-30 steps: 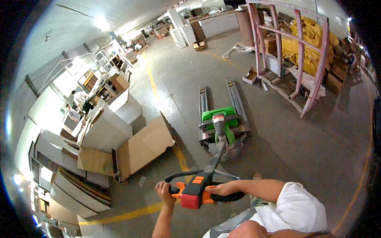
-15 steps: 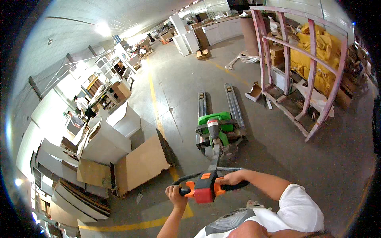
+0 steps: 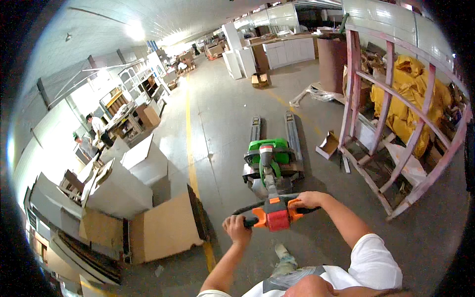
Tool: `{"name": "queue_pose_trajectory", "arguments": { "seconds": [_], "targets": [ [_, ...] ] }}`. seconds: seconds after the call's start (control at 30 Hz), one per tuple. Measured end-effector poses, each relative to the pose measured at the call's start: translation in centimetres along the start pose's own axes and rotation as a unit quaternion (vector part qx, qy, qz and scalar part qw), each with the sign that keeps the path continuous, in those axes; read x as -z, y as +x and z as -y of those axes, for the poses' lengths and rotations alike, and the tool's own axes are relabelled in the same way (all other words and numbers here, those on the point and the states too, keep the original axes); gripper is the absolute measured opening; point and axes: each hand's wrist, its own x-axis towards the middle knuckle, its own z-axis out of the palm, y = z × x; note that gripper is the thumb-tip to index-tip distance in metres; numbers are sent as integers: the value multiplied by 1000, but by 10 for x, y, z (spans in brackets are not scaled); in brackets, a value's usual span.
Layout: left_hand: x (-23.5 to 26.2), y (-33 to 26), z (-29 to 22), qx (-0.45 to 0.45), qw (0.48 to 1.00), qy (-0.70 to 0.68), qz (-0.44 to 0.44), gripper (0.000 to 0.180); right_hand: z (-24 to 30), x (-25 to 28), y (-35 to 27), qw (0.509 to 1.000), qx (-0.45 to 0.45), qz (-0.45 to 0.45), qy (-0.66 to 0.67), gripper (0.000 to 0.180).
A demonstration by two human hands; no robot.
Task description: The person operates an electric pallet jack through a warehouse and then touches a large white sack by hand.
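A green pallet truck (image 3: 267, 148) stands on the floor in front of me, its two long forks pointing away and carrying nothing. Its tiller slants back toward me and ends in a black, red and orange control head (image 3: 277, 218). My left hand (image 3: 236, 228) is closed round the grip on the left side of that head. On the opposite side my right hand (image 3: 309, 200) grasps the other grip, with the arm bent and reaching forward. One of my feet shows on the floor below the handle.
Cardboard (image 3: 166, 225) and white panels (image 3: 116, 190) stand stacked at the left. At the right, a pinkish frame (image 3: 388, 91) stands before yellow sacking (image 3: 408, 99), near a small open box (image 3: 327, 145). White cabinets (image 3: 289, 53) are farther back. Two people (image 3: 99, 129) are at the far left.
The handle and both my hands have swung up and slightly right in view. The frame at the right looks nearer and larger. My foot now shows below the handle.
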Motion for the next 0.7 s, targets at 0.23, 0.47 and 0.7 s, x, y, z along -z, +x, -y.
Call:
{"name": "queue_pose_trajectory", "arguments": {
  "seconds": [0.23, 0.47, 0.7],
  "targets": [
    [-143, 147, 1, -12, 990, -27, 138, 35, -121, 117, 120, 947, -176, -130, -233, 77],
    [-293, 323, 46, -23, 990, 18, 137, 32, -215, 270, 295, 938, -154, -212, -228, 82],
    [-415, 471, 88, -73, 993, -21, 93, 31, -254, 423, 422, 941, -161, -174, -240, 91]
  ]
}}
